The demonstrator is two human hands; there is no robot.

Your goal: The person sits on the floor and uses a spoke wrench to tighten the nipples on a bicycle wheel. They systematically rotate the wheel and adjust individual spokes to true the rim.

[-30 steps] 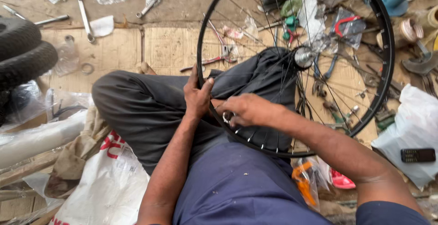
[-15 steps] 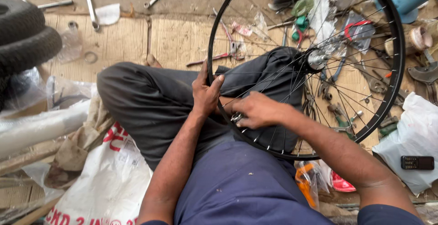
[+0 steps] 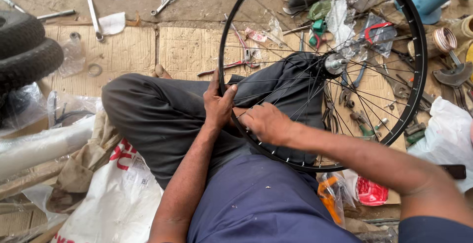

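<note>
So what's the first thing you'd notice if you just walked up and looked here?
The big black spoked bicycle wheel resting across the person's lap, filling the upper right. The left hand grips its rim while the right hand works at the spokes just beside it. Then the clutter around: silver metal wrenches on the ground at top left and a fat black rubber tyre at the left edge.

Bicycle repair workshop, floor-level. Evidence: spoked wheel gripped at its rim; beyond the grip, spanners and pliers on cardboard matting; tyres far left of it.
</note>
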